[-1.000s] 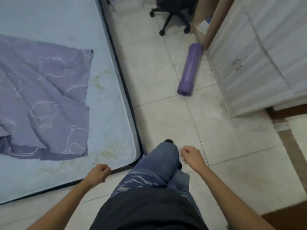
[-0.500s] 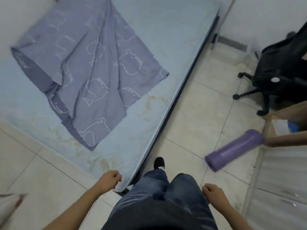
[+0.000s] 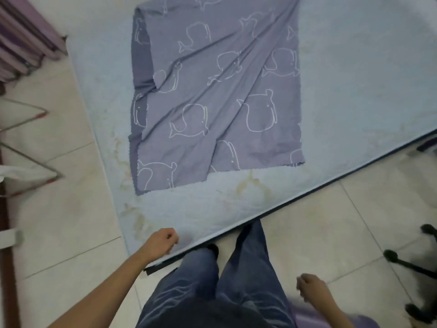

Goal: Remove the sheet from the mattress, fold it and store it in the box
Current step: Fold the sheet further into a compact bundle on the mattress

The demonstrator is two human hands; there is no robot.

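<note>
So far nothing is done: your loosely curled, empty left hand [image 3: 163, 241] and right hand [image 3: 311, 288] hang near the pale blue mattress [image 3: 354, 91], the rumpled purple whale-print sheet [image 3: 212, 95] unfolded on it, no box visible.

Pale tiled floor [image 3: 331, 233], purple curtain [image 3: 21, 36], black chair base [image 3: 411, 271]

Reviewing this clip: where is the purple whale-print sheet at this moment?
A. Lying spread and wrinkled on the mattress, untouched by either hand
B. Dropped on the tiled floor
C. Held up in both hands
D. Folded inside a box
A: the sheet lies wrinkled on the mattress, while the left hand and right hand are loosely closed fists, empty and well short of it.
</note>
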